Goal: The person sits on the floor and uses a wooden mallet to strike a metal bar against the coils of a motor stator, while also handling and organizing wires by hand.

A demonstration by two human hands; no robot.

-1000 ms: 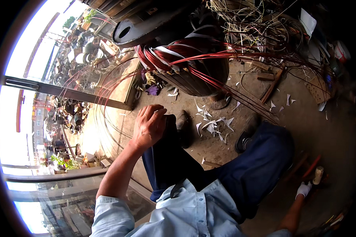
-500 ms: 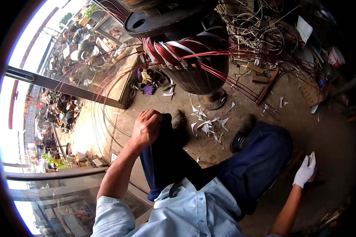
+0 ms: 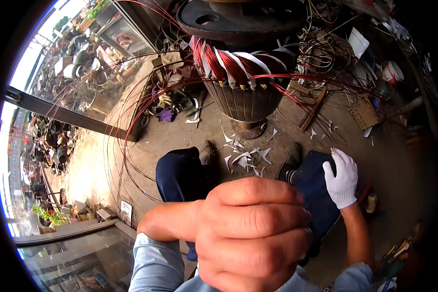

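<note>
My bare left hand (image 3: 255, 233) is raised close to the camera, its fingers curled into a fist. Its palm side is hidden, so anything inside cannot be seen. My right hand (image 3: 341, 179) wears a white knit glove and is over my right knee, thumb apart from the fingers, with nothing visible in it. Beyond my knees stands a motor rotor (image 3: 243, 100), upright, its slotted dark core below. Red copper windings (image 3: 213, 61) wrapped with white strips (image 3: 225, 62) circle it under a black round plate (image 3: 258, 30). Loose red wires (image 3: 297, 76) fan out on both sides.
White cut scraps (image 3: 243, 158) litter the floor before the rotor. Wooden pieces (image 3: 315, 108) and a tangle of wire (image 3: 321, 56) lie at right, near a white bucket (image 3: 393, 73). A metal frame (image 3: 73, 117) borders the left; scrap heaps (image 3: 51, 141) are outside.
My left hand has risen from my left knee to close before the camera, fist closed. My gloved right hand has come inward from the far right to my right knee. The view has shifted.
</note>
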